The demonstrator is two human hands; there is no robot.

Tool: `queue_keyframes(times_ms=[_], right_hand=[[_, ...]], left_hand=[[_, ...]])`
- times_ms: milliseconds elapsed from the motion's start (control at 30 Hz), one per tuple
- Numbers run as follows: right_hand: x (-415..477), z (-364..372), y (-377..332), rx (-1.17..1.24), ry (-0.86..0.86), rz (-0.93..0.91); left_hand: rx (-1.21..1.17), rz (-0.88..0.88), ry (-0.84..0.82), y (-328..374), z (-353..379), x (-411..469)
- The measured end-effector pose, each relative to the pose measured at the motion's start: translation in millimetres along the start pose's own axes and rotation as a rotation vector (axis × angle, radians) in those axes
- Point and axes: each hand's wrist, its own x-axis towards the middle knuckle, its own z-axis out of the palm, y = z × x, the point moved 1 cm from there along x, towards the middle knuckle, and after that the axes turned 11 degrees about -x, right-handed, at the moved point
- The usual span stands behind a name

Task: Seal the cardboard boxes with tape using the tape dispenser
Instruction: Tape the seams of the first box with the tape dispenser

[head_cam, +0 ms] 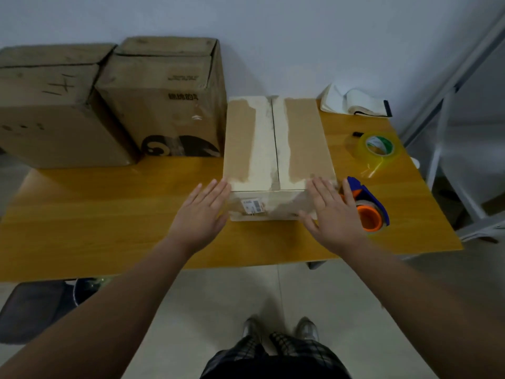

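A small cardboard box [297, 143] lies on the wooden table [109, 214], its two top flaps closed with a dark seam down the middle and pale strips where old tape came off. My left hand [200, 214] is flat with straight fingers at the box's near left corner. My right hand [334, 214] is flat with spread fingers at the near right corner. Just right of that hand lies the blue and orange tape dispenser [369, 206]. A loose roll of clear tape [375, 149] lies further back on the right.
Two larger brown boxes [54, 110] [169, 105] stand at the back left against the wall. An open notebook [355, 102] lies at the back right. A white metal frame [448, 170] stands beside the table's right edge. A dark chair [30, 310] sits below left.
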Motion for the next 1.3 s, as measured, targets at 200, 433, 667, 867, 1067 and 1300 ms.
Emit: queue_keyframes(times_ms=[200, 433, 667, 867, 1067, 1300], right_hand=[[60.5, -33.7, -58.5, 0.240, 0.076, -0.175], [90.1, -13.6, -85.1, 0.093, -0.040, -0.177], [85.9, -10.0, -83.6, -0.050, 0.010, -0.264], [84.9, -17.8, -84.3, -0.263, -0.064, -0.257], [71.8, -19.0, -34.3, -0.016, -0.112, -0.315], [65.9, 0.9, 5.2, -0.009, -0.139, -0.182]], left_hand=[[-0.336, 0.005, 0.077, 3.5, -17.5, 58.2], [-0.287, 0.125, -0.068, -21.6, 3.6, 64.4], [-0.070, 0.289, -0.110, -32.8, 2.2, 65.8], [0.093, 0.281, -0.156, -28.0, -3.9, 64.5], [0.081, 0.227, -0.079, 14.1, -16.1, 75.3], [0.108, 0.232, -0.159, 53.7, 10.4, 107.7]])
